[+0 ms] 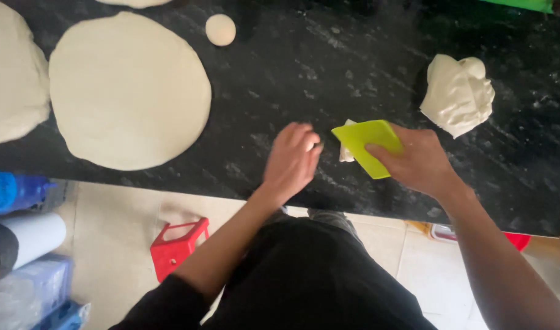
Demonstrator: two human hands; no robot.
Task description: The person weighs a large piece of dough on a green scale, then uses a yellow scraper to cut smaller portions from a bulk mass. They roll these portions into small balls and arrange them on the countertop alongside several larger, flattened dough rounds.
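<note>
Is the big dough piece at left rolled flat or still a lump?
Rolled flat: the big dough piece lies spread as a thin round on the counter.

A black speckled counter (329, 67) bears rolled dough rounds (128, 90), a dough ball (221, 29) and a dough lump (458, 93).

Seen from above, the person wears dark clothing throughout; the left arm ends in the left hand (290, 160), the right arm in the right hand (419, 160), and both hands are bare, without gloves, rings or a watch that can be made out; the left forearm is uncovered up to a black sleeve (164, 305) bunched near the elbow; the right forearm is bare as far as the picture's edge, its sleeve out of sight; the torso and lap are covered by a plain black garment (316, 281), matte, without visible print, buttons or seams; its folds are lost in shadow.
</note>
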